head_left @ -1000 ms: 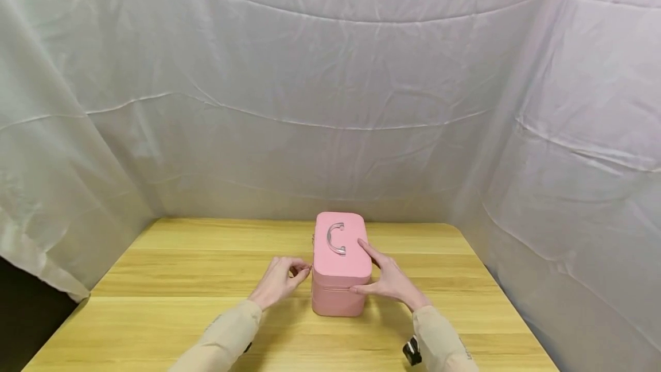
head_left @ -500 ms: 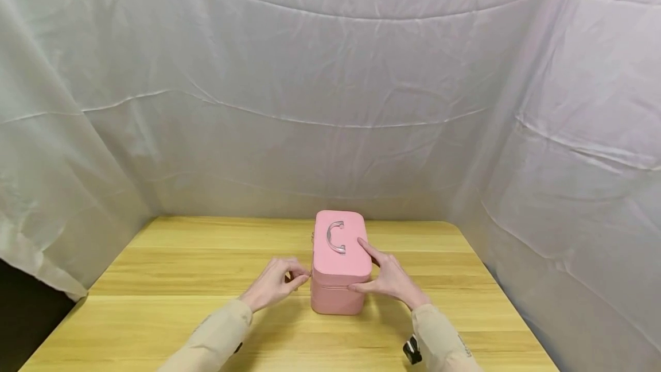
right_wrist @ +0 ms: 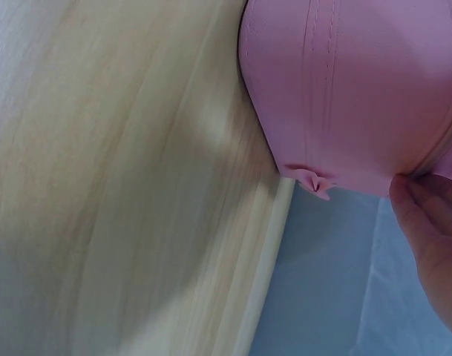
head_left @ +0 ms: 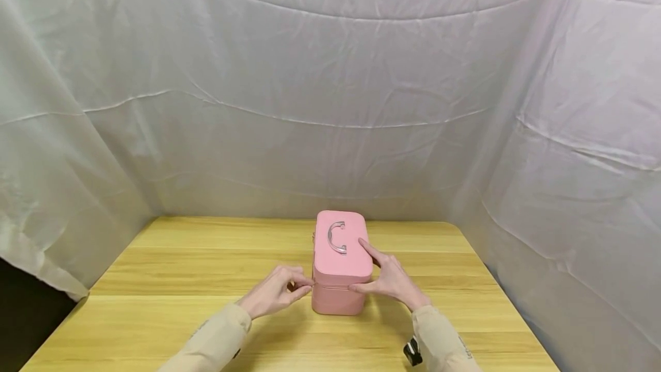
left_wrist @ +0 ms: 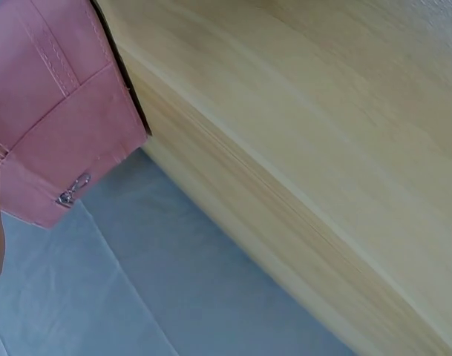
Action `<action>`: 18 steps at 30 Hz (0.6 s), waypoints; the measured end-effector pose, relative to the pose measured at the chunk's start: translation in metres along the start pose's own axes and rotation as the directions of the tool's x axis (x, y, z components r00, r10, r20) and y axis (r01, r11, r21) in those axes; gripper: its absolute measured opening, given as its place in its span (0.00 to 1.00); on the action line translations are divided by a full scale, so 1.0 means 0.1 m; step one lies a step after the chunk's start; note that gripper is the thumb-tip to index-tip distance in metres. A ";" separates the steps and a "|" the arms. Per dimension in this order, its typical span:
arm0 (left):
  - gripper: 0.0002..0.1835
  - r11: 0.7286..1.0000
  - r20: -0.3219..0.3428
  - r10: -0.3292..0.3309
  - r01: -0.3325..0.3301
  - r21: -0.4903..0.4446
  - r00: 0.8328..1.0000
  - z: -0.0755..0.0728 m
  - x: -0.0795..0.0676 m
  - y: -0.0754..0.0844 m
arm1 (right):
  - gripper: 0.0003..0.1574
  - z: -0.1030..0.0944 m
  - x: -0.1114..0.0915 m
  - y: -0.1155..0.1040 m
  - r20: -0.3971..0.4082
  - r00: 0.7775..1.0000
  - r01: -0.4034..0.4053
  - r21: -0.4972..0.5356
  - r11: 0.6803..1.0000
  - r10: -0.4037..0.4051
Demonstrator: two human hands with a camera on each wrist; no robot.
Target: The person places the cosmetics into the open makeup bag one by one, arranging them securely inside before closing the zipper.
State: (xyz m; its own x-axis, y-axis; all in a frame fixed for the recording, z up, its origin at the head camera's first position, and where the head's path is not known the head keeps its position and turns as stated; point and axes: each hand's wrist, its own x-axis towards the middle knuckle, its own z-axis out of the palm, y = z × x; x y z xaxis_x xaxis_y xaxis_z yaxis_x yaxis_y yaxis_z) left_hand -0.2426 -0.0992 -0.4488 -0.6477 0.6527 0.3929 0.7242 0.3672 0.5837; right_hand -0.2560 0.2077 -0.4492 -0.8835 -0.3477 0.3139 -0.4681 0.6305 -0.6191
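Observation:
In the head view, a pink vanity case (head_left: 341,263) with a silver carry handle (head_left: 335,239) on its lid stands upright on the wooden table. My left hand (head_left: 276,291) is at its left side, thumb and forefinger pinching a small zipper pull at the seam, mostly hidden by the fingertips. My right hand (head_left: 389,280) holds the right near part of the case, thumb on the front seam, forefinger along the lid. Another zipper pull (left_wrist: 73,191) hangs from the case in the left wrist view. Fingers (right_wrist: 433,237) of the right hand press at the seam in the right wrist view.
The wooden table (head_left: 181,257) reaches out on both sides of the case. Pale cloth curtains (head_left: 330,85) hang behind it and along both sides. A pink bow (right_wrist: 312,180) sticks out low on the case in the right wrist view.
My left hand has slid toward me along the seam, its fingertips now closer to the near corner of the case. The right hand and the case stay nearly in place.

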 end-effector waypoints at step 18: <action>0.09 0.977 -0.011 0.120 -0.116 0.180 0.993 0.11 -0.01 0.14 | 0.67 0.01 0.01 0.02 -0.010 0.999 0.040 -0.012 0.999 -0.040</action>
State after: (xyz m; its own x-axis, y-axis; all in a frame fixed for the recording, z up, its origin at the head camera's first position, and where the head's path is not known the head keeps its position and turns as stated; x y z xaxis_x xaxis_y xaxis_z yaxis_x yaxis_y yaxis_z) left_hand -0.2291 -0.0875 -0.4482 -0.5586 0.6849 0.4680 0.8252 0.4019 0.3968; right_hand -0.2573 0.2078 -0.4509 -0.8641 -0.3660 0.3456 -0.5034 0.6245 -0.5972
